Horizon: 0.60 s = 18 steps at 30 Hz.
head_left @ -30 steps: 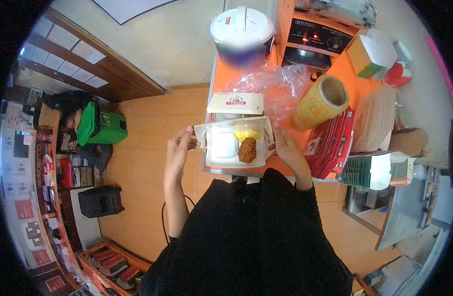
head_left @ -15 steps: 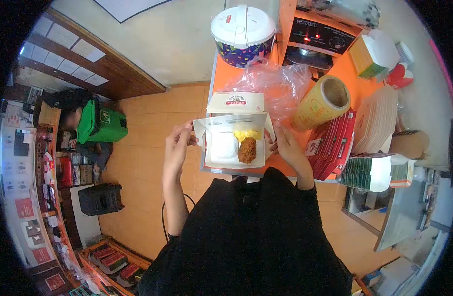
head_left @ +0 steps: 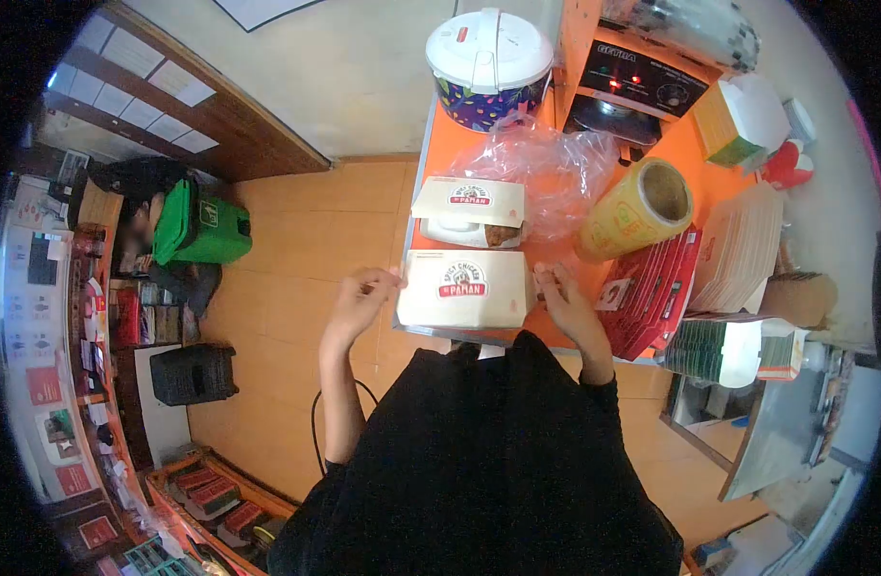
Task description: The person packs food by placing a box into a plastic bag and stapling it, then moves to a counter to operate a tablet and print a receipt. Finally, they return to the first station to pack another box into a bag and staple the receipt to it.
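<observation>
A cardboard food box (head_left: 464, 309) with a "Spicy Chicken" print sits at the near edge of the orange table, its lid down over the food. At its left side my left hand (head_left: 356, 305) has curled fingers, with the fingertips pinching at the lid's edge. My right hand (head_left: 567, 302) is closed at the opposite side, fingertips against the box; part of that grip is hidden. Directly behind stands a second food box (head_left: 469, 200), its lid partly raised, with white rice (head_left: 452, 231) and a piece of fried chicken (head_left: 501, 236) showing in the gap.
Clear plastic bags (head_left: 541, 173) lie behind the boxes. To the right are a yellow wrap roll (head_left: 625, 216), stacked red cartons (head_left: 651, 288) and flat card stacks (head_left: 738, 245). A rice cooker (head_left: 488, 77) and a sealing machine (head_left: 637, 82) stand farther back. A person sits near a green bin (head_left: 205, 230).
The near box's lid has come down, covering the rice, yellow food and chicken. Both hands stayed at its sides, the left a little lower. The view has shifted slightly.
</observation>
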Tool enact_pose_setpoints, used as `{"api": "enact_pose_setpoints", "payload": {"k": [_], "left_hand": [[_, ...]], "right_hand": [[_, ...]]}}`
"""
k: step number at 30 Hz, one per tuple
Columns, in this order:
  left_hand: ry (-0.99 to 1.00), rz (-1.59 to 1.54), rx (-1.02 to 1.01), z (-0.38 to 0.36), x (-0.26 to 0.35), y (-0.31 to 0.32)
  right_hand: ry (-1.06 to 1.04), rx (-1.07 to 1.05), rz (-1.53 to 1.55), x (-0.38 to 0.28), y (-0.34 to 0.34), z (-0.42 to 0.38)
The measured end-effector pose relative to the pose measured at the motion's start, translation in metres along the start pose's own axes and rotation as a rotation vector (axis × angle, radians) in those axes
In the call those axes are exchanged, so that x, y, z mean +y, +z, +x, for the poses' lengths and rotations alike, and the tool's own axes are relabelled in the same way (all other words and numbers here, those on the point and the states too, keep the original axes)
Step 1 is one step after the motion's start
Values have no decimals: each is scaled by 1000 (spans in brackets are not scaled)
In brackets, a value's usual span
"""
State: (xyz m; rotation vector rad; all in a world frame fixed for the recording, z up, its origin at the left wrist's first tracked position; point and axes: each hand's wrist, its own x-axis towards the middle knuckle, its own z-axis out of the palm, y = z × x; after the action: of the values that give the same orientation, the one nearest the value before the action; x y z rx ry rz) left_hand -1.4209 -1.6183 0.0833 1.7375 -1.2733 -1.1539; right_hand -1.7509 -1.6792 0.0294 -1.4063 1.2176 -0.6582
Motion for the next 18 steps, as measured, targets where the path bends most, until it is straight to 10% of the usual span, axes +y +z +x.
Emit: {"api": "enact_pose_setpoints", "payload": {"k": [18], "left_hand": [[-270,-171,-5,8,-25,48]], "right_hand": [[74,85,96,2,38,0]]}}
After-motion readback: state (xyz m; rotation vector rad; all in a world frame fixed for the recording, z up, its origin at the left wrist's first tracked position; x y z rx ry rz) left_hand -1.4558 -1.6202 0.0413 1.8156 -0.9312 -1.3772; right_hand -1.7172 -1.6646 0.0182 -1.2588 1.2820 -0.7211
